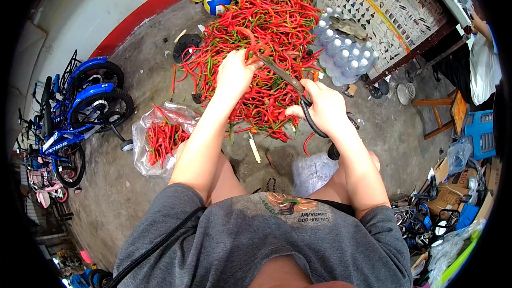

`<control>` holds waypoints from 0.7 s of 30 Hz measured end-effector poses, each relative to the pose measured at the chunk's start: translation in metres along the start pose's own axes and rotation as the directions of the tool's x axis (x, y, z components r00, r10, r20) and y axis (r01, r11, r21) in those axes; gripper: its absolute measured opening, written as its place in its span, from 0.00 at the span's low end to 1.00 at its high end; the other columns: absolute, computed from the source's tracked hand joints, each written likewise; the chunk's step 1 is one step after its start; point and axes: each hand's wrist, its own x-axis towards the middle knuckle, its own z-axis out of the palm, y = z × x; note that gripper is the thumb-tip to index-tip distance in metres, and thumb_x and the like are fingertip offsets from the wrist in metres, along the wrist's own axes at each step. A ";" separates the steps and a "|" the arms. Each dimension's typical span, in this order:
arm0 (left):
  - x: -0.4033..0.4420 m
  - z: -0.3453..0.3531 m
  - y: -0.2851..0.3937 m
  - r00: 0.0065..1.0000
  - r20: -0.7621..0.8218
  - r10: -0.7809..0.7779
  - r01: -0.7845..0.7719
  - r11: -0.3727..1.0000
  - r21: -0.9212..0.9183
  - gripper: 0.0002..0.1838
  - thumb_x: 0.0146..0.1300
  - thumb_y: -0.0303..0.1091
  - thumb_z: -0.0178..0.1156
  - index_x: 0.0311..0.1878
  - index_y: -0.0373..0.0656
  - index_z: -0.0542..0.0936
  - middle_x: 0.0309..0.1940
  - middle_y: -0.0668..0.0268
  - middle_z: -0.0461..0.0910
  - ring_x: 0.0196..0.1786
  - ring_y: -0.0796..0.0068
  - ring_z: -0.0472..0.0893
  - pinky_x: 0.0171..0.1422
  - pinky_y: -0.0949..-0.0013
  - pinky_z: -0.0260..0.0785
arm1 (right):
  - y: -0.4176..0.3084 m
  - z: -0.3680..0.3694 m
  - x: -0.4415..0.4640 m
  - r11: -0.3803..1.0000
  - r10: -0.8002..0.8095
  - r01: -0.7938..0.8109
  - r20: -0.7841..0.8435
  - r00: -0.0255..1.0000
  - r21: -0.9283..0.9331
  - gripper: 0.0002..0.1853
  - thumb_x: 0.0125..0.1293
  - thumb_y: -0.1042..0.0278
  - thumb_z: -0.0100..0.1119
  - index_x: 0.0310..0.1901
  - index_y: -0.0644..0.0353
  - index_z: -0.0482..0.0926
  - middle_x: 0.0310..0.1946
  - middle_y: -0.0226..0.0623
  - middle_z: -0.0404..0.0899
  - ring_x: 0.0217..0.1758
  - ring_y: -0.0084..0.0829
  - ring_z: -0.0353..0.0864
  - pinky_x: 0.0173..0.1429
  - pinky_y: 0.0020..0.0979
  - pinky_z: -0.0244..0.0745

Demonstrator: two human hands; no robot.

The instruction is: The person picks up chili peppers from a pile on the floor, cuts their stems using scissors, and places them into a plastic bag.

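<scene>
In the head view my left hand (234, 74) is closed in a pinch on a red chili pepper (246, 36), which curves up above the fingers. My right hand (324, 105) grips a pair of scissors (288, 77) by the black handles. The blades point up and left, with their tips close to the fingers of my left hand; whether they touch the pepper I cannot tell. Beneath both hands spreads a large heap of red chili peppers (272, 10), some with green stems. A clear plastic bag (140, 146) holding more red peppers lies by my left forearm.
Bottles in plastic wrap (341, 56) stand right of the heap. A volleyball (217, 1) sits at its far left. Blue bicycles (88, 96) line the left side. At right are a wooden stool (434, 109), a blue plastic stool (480, 133) and cluttered boxes (448, 197).
</scene>
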 end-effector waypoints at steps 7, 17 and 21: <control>-0.012 0.012 0.006 0.960 0.008 0.280 -0.270 0.917 0.294 0.14 0.52 0.36 0.62 0.42 0.44 0.77 0.40 0.58 0.75 0.39 0.56 0.79 0.43 0.57 0.71 | -0.003 0.010 0.013 0.790 0.330 -0.169 -0.175 0.928 0.590 0.29 0.49 0.54 0.70 0.47 0.63 0.70 0.26 0.38 0.77 0.30 0.32 0.78 0.37 0.33 0.72; -0.015 0.029 0.007 0.936 -0.025 0.352 -0.333 0.904 0.266 0.09 0.53 0.34 0.59 0.38 0.46 0.77 0.39 0.59 0.74 0.32 0.57 0.80 0.37 0.59 0.74 | 0.008 0.011 0.034 0.415 0.486 -0.011 -0.212 0.848 0.910 0.17 0.56 0.76 0.60 0.46 0.62 0.67 0.27 0.30 0.72 0.26 0.22 0.76 0.29 0.23 0.72; -0.003 0.023 0.000 0.945 0.303 -0.121 0.302 0.675 -0.674 0.10 0.55 0.34 0.65 0.36 0.42 0.75 0.21 0.73 0.73 0.20 0.82 0.70 0.26 0.76 0.66 | 0.011 0.012 0.035 0.120 0.588 0.146 -0.189 0.786 0.982 0.19 0.58 0.78 0.59 0.47 0.62 0.62 0.29 0.34 0.71 0.25 0.26 0.77 0.27 0.25 0.75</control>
